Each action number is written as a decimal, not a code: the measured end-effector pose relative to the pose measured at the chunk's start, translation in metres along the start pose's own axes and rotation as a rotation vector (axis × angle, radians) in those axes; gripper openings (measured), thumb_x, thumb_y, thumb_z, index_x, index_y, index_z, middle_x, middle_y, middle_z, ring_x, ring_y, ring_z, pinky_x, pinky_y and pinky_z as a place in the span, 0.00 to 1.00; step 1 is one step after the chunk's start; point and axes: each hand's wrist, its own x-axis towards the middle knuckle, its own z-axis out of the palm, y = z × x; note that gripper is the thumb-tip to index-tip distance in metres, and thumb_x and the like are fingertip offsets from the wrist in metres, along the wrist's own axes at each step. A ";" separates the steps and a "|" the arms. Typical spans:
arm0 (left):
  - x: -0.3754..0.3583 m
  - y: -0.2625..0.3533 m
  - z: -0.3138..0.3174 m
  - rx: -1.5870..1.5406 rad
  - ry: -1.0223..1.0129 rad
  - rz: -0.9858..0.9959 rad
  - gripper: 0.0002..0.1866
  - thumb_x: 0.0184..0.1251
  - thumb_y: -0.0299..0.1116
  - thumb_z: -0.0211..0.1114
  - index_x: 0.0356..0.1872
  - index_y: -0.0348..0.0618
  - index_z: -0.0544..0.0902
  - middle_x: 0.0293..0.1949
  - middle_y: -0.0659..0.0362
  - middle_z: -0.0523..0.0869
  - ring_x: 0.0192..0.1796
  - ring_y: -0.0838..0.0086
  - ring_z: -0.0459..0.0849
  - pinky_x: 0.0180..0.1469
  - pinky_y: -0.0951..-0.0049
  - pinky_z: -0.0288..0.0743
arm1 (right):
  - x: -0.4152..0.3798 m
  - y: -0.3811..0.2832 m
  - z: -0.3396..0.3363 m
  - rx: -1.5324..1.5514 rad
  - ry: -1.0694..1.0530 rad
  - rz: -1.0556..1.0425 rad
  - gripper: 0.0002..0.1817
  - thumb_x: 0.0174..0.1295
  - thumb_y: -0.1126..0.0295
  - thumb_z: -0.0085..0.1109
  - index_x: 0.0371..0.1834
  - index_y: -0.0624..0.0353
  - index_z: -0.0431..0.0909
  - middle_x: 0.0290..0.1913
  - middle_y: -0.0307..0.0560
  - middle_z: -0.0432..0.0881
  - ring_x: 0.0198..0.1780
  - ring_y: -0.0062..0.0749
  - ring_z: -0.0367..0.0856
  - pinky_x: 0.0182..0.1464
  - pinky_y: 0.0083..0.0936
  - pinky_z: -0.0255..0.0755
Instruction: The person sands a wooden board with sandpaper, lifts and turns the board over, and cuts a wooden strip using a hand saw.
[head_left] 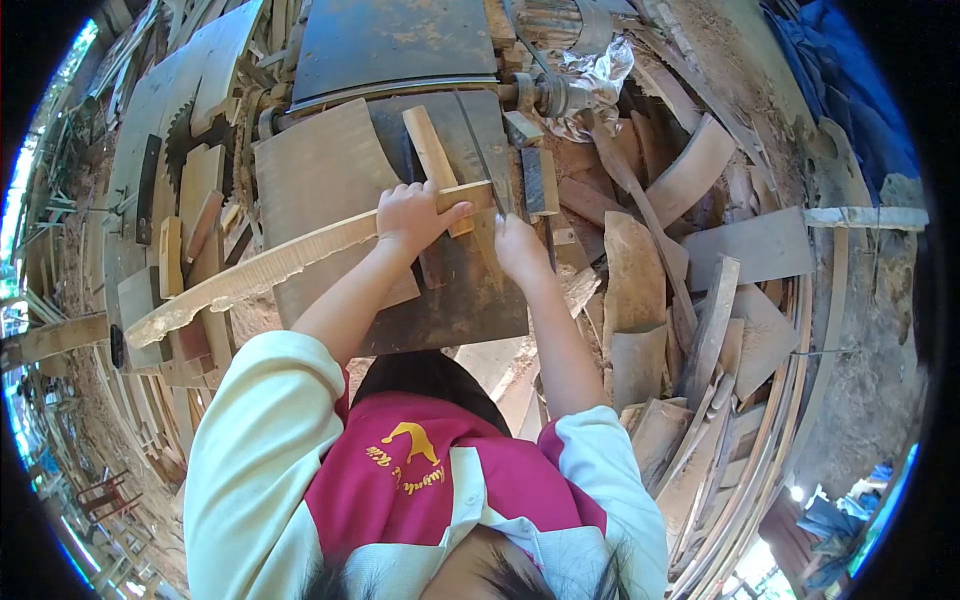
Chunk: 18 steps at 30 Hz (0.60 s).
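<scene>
My left hand (412, 213) is closed over a long, rough-edged wooden strip (290, 258) near its right end, thumb stretched along it. The strip slants down to the left, past the machine table's edge. My right hand (521, 250) is closed by the strip's right end, at the lower end of a thin, dark, blade-like strip (478, 145). Its exact kind is hard to make out. Under the wooden strip lie a short wooden batten (430, 145) and a wide flat board (325, 170), both on the dark metal machine table (460, 315).
Beyond the near table is another metal plate (395, 45) with a roller shaft between. A toothed circular saw blade (180, 145) stands at the left bench. Curved wood offcuts (635, 270) are piled on the right, beside a wood block (540, 182) at the table's edge.
</scene>
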 end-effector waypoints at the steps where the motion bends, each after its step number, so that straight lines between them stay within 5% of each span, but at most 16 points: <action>1: -0.001 0.000 -0.001 0.002 -0.005 0.001 0.32 0.50 0.68 0.52 0.25 0.42 0.78 0.20 0.58 0.80 0.26 0.67 0.80 0.31 0.67 0.69 | -0.012 0.000 -0.003 -0.020 -0.011 0.032 0.21 0.66 0.57 0.35 0.36 0.64 0.73 0.35 0.65 0.78 0.42 0.61 0.75 0.43 0.47 0.68; 9: 0.000 -0.001 -0.001 -0.013 -0.006 -0.005 0.30 0.51 0.66 0.53 0.20 0.43 0.76 0.20 0.57 0.80 0.27 0.65 0.80 0.31 0.66 0.70 | -0.123 0.032 -0.041 -0.041 -0.105 0.138 0.21 0.66 0.56 0.36 0.35 0.63 0.73 0.34 0.65 0.77 0.39 0.58 0.75 0.42 0.45 0.69; 18: 0.001 -0.001 -0.001 -0.030 -0.003 0.003 0.30 0.51 0.65 0.54 0.21 0.43 0.76 0.21 0.57 0.80 0.27 0.65 0.80 0.32 0.66 0.70 | 0.008 -0.014 -0.011 -0.069 -0.033 -0.001 0.22 0.66 0.58 0.35 0.35 0.66 0.74 0.35 0.67 0.77 0.41 0.61 0.75 0.44 0.48 0.68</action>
